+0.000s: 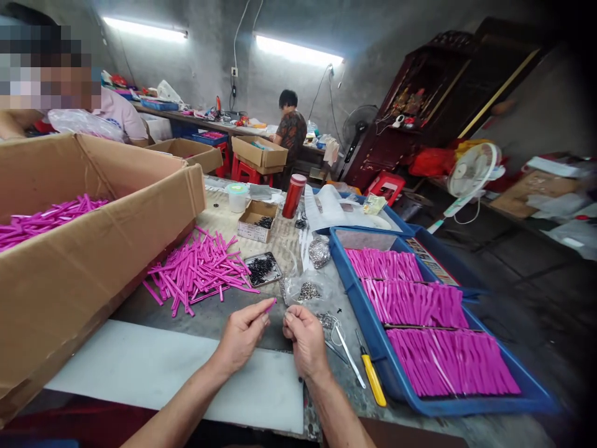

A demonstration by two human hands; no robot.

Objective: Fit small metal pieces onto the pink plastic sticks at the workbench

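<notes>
My left hand (pixel 243 333) pinches a pink strip (pixel 271 305), whose tip sticks out past the fingertips. Just to its right, my right hand (pixel 303 333) is closed, thumb against forefinger; whatever lies between those fingers is too small to make out. Both hands hover over the table edge of a white mat (pixel 186 379). Beyond the left hand lies a loose heap of pink strips (pixel 200 270). A small tray of black parts (pixel 262 269) sits ahead of the hands. Small metal parts (pixel 308 290) rest in a plastic bag near the right hand.
A large cardboard box (pixel 93 267) holding pink strips stands at left. On the right is a blue tray (pixel 347 292) with rows of pink strips. A yellow-handled tool (pixel 373 379), a white hooked tool (pixel 349 358) and a red thermos (pixel 294 196) are nearby. Two people sit further back.
</notes>
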